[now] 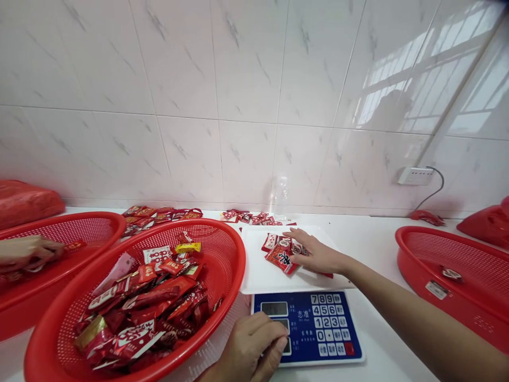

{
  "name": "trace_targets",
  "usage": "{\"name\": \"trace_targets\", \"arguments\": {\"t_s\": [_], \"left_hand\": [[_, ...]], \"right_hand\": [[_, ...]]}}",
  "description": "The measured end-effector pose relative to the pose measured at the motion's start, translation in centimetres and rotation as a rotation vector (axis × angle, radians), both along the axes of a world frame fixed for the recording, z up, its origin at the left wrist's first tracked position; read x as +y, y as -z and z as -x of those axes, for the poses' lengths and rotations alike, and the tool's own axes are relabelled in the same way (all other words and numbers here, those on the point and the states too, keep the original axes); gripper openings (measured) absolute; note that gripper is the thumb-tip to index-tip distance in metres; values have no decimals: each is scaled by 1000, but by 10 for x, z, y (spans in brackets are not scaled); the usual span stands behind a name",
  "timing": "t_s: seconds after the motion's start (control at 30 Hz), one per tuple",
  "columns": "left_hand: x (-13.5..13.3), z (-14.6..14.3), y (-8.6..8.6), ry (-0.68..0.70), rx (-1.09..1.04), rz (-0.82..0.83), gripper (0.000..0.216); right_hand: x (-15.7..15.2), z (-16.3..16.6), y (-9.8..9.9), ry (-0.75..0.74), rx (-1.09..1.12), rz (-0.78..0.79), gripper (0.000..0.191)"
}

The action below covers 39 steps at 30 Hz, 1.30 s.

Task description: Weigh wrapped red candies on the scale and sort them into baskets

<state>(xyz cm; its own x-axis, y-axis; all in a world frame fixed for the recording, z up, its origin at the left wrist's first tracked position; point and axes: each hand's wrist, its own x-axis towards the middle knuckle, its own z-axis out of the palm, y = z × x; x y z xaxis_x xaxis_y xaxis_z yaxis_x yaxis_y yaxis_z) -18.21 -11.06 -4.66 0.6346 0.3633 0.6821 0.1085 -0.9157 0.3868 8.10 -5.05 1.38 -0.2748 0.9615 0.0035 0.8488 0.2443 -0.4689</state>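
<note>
Right of centre, the right hand [316,251] spreads loosely over red snack packets [281,258] on the white scale tray [254,278]; at bottom centre the left hand [251,347] curls — around what, I cannot tell.

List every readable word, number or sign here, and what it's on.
"志准": scale
"7 8 9, 4 5 6, 1 2 3, 0 ·": keypad
"囍": white packet
Too small or blurred: displays, side keys, right basket's sticker, tray packets' fine print.
</note>
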Motion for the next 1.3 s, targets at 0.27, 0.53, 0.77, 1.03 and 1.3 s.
{"name": "trace_targets", "arguments": {"t_s": [0.27,0.53,0.77,1.03,1.3], "left_hand": [[7,0,6,12,-58,-84,14],[10,-3,10,13,-112,-144,16],[7,-2,1,15,-91,-151,13],[10,-4,4,9,-105,-170,16],[8,-6,6,11,-69,-190,16]], "right_hand": [[27,39,4,-82,-107,-27,79],[22,28,-9,-216,-135,-89,38],[11,45,-16,-200,-109,-201,54],[0,60,-1,-302,-112,-211,49],[-17,21,-9,-70,-102,-300,26]]}}
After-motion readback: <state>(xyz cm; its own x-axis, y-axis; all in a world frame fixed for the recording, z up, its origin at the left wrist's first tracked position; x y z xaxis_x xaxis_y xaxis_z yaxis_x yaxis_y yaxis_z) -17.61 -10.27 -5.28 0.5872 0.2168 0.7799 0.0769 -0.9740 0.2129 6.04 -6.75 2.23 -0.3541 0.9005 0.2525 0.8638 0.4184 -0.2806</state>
